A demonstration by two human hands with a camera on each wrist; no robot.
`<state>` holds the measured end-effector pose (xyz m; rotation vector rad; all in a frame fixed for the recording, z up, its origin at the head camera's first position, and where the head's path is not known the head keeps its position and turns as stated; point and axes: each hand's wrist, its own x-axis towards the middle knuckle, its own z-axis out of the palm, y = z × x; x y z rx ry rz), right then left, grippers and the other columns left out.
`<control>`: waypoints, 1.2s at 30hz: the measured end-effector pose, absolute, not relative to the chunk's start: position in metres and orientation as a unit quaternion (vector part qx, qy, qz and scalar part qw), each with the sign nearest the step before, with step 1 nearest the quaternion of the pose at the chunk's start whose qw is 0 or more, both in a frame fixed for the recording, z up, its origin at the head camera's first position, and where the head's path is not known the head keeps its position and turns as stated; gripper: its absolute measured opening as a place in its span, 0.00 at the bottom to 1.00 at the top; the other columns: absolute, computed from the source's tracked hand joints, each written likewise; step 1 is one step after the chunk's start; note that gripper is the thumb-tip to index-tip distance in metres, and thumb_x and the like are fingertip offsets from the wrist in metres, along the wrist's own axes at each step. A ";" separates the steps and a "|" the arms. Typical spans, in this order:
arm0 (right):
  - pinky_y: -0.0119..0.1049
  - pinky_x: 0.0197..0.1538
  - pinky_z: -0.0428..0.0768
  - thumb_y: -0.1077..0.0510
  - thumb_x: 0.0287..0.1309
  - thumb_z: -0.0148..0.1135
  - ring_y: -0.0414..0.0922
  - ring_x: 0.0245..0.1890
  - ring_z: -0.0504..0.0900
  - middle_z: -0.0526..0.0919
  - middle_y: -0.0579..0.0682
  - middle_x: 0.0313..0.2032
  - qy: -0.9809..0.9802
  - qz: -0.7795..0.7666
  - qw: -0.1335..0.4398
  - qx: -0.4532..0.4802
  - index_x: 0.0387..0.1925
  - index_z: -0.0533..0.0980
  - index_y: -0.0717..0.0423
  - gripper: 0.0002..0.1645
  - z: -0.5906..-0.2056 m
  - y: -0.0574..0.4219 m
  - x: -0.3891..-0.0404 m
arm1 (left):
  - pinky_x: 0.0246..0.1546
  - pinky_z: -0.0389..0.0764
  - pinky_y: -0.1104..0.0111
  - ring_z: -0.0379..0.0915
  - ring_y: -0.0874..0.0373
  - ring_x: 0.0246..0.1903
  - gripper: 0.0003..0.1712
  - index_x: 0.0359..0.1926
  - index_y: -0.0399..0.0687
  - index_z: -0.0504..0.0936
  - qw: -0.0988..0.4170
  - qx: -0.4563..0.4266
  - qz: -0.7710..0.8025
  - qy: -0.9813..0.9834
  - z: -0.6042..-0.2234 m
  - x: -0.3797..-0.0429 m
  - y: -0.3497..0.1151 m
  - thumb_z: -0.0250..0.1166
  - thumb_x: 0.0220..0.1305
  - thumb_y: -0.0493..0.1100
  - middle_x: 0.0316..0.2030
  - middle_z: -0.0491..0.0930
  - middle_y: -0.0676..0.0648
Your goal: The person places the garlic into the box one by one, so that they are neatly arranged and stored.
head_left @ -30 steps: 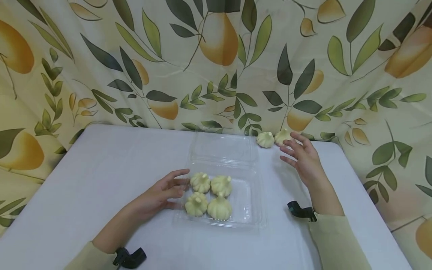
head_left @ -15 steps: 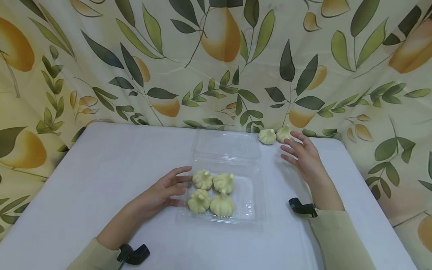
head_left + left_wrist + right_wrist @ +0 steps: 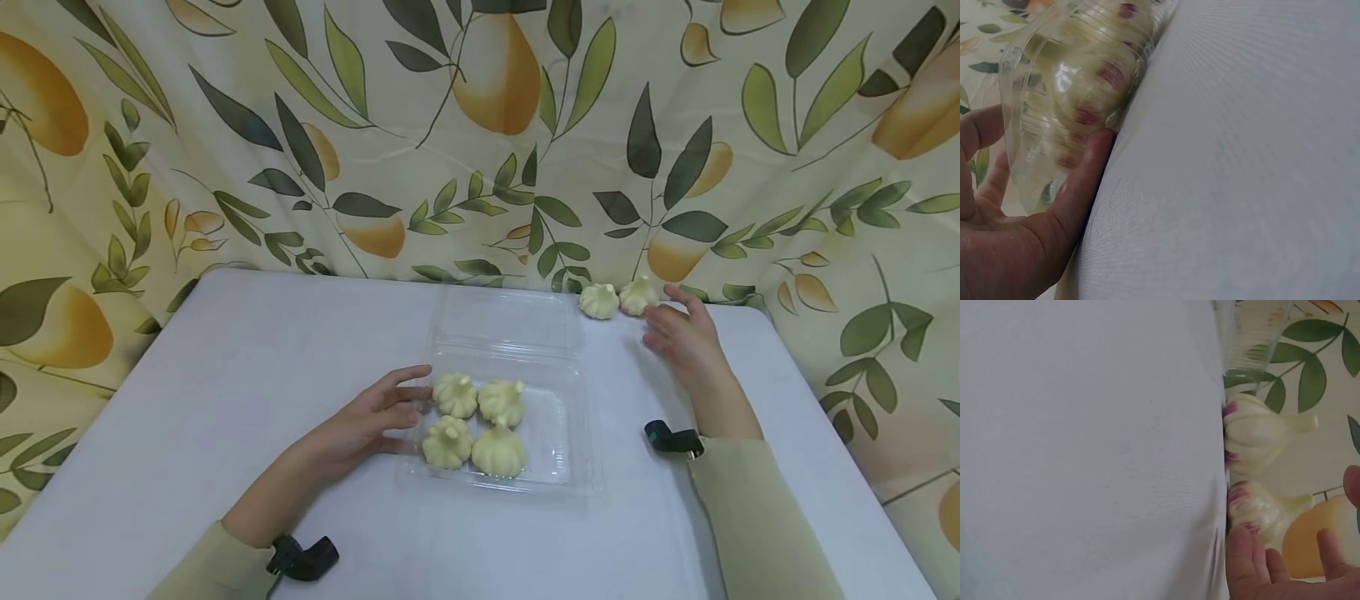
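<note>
Where the worktop (image 3: 225, 400) lay nearest the person, two pale green sleeves (image 3: 750, 517) reached forward, each with a small black camera mount (image 3: 303, 558) at the wrist. No brand, label or readable writing showed on anything in view. Just beyond, the left hand (image 3: 367, 421) rested against the left side of a clear plastic clamshell container (image 3: 558, 450), fingers loosely extended along its wall and thumb above, steadying it without closing round it. Inside the container's base sat four garlic bulbs (image 3: 476, 421) in a tight two-by-two cluster toward its left half; the right half of the tray was bare plastic. Its hinged lid (image 3: 506, 321) lay flat open behind the base. Farther back and to the right, the right hand (image 3: 682, 337) hovered low with fingers relaxed and slightly spread, gripping nothing, its fingertips just beside the nearer of two loose garlic bulbs (image 3: 618, 298). Those two lay touching one another at the worktop's far edge, against the leaf-and-pear printed curtain (image 3: 480, 125).
</note>
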<state>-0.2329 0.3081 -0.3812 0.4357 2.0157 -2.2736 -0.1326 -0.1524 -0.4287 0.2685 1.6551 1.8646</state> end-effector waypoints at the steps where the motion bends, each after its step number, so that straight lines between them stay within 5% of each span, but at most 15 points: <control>1: 0.36 0.55 0.80 0.57 0.66 0.64 0.44 0.57 0.71 0.69 0.47 0.55 0.662 -0.733 0.038 0.148 0.76 0.50 0.42 0.46 -0.381 0.308 -0.237 | 0.55 0.78 0.49 0.54 0.41 0.72 0.38 0.77 0.61 0.54 0.312 0.099 0.705 0.629 -0.428 -0.133 -0.152 0.57 0.72 0.39 0.73 0.57 0.41; 6: 0.49 0.73 0.61 0.56 0.66 0.64 0.50 0.71 0.61 0.50 0.56 0.76 0.691 -0.700 0.043 0.174 0.79 0.44 0.38 0.51 -0.381 0.305 -0.255 | 0.55 0.78 0.49 0.55 0.41 0.71 0.38 0.77 0.59 0.53 0.310 0.096 0.706 0.630 -0.427 -0.132 -0.152 0.57 0.72 0.38 0.73 0.57 0.41; 12: 0.48 0.72 0.64 0.57 0.64 0.64 0.41 0.59 0.68 0.36 0.55 0.79 0.721 -0.665 0.030 0.193 0.79 0.45 0.38 0.52 -0.386 0.304 -0.270 | 0.55 0.78 0.50 0.55 0.41 0.71 0.38 0.78 0.59 0.53 0.311 0.097 0.707 0.627 -0.425 -0.130 -0.152 0.57 0.72 0.38 0.73 0.56 0.40; 18: 0.48 0.72 0.65 0.58 0.64 0.65 0.49 0.72 0.59 0.37 0.57 0.79 0.741 -0.639 0.023 0.203 0.79 0.49 0.37 0.50 -0.388 0.304 -0.277 | 0.55 0.78 0.50 0.54 0.41 0.72 0.38 0.78 0.59 0.53 0.312 0.102 0.708 0.626 -0.425 -0.131 -0.151 0.57 0.72 0.38 0.73 0.56 0.41; 26: 0.45 0.70 0.68 0.56 0.63 0.66 0.51 0.77 0.50 0.35 0.53 0.80 0.759 -0.607 0.024 0.235 0.78 0.51 0.32 0.49 -0.385 0.302 -0.285 | 0.55 0.79 0.51 0.56 0.40 0.71 0.38 0.78 0.59 0.53 0.311 0.101 0.704 0.630 -0.424 -0.132 -0.152 0.57 0.72 0.39 0.73 0.56 0.41; 30: 0.41 0.65 0.72 0.56 0.62 0.66 0.49 0.73 0.55 0.37 0.53 0.79 0.766 -0.598 0.026 0.235 0.77 0.52 0.32 0.49 -0.387 0.303 -0.289 | 0.55 0.79 0.51 0.56 0.40 0.71 0.38 0.78 0.58 0.53 0.311 0.101 0.705 0.630 -0.424 -0.132 -0.152 0.56 0.73 0.38 0.74 0.55 0.40; 36: 0.32 0.49 0.76 0.61 0.61 0.67 0.43 0.52 0.66 0.46 0.60 0.76 0.809 -0.558 0.049 0.181 0.78 0.52 0.37 0.51 -0.395 0.310 -0.293 | 0.54 0.79 0.51 0.56 0.40 0.71 0.38 0.78 0.59 0.53 0.313 0.100 0.705 0.628 -0.425 -0.132 -0.152 0.57 0.72 0.38 0.74 0.55 0.41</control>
